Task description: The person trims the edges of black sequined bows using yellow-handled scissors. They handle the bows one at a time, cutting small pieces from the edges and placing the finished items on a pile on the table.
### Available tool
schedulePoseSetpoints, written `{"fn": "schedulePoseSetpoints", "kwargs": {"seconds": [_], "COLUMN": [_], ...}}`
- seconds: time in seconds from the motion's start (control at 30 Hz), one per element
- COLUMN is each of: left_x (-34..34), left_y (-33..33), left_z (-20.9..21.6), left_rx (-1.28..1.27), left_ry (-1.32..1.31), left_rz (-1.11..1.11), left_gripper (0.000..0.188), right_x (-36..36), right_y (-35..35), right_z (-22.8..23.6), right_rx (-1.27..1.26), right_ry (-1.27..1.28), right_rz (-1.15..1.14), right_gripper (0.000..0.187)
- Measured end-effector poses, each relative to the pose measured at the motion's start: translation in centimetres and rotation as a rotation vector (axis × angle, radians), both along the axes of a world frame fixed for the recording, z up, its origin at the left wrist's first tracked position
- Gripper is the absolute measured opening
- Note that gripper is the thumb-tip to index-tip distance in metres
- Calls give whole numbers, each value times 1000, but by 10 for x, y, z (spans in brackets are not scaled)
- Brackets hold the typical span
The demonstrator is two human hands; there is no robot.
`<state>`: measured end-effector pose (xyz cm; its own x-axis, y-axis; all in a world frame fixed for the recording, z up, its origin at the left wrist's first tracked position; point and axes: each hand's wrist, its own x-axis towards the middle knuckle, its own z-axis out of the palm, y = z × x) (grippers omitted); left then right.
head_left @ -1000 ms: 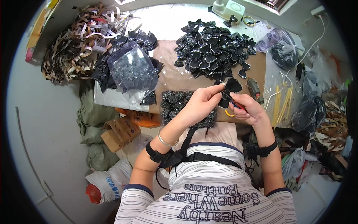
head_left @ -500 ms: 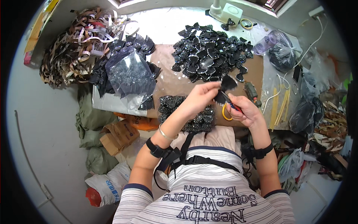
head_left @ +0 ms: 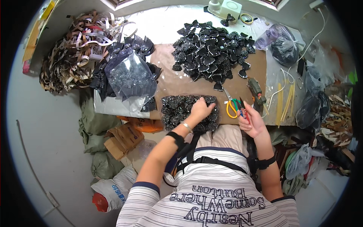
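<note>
My left hand (head_left: 201,111) rests over the near bundle of dark sequined bows (head_left: 176,109) at the table's front edge. Its thumb and forefinger are apart, and its other fingertips touch the bundle, partly hidden. In my right hand (head_left: 254,122) is a pair of thread snips (head_left: 245,113) with red on the handle, blades pointing away from me. Beside it lie scissors (head_left: 230,108) with yellow and green handles. Farther back is a large heap of black bows (head_left: 211,53) edged with shiny stones.
A glue gun (head_left: 255,90) lies right of the scissors, near yellow sticks (head_left: 287,104) and a white cable (head_left: 279,87). At left are a clear plastic sheet (head_left: 132,75) over dark bows and a heap of ribbons (head_left: 72,53). A black-filled bag (head_left: 284,47) stands back right.
My left hand has let go of the black bow piece and come down to the near bundle. My right hand, still gripping the snips, has drawn back toward me, uncovering the scissors.
</note>
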<state>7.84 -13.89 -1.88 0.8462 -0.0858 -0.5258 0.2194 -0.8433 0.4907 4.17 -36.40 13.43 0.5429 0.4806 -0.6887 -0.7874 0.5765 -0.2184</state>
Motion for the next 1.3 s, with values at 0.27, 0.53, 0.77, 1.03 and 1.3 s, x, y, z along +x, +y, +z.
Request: {"fn": "schedulePoseSetpoints", "kwargs": {"seconds": [0.27, 0.53, 0.77, 1.03, 1.3], "left_x": [-8, -29, -46, -54, -53], "left_y": [23, 51, 49, 54, 48], "left_z": [26, 165, 207, 211, 221], "left_rx": [-339, -1206, -1086, -1381, -1374], "left_ry": [-8, 299, -3, 277, 272], "left_rz": [214, 401, 268, 396, 445], "left_gripper": [32, 23, 27, 30, 29], "right_x": [-8, 8, 19, 26, 19], "right_y": [10, 69, 80, 74, 77], "right_z": [14, 57, 82, 87, 88], "right_rx": [-533, -1213, -1456, -1245, -1352], "right_ry": [-282, -978, -1266, -1355, -1403], "right_rz": [212, 495, 595, 613, 545], "right_gripper": [43, 29, 34, 27, 27]}}
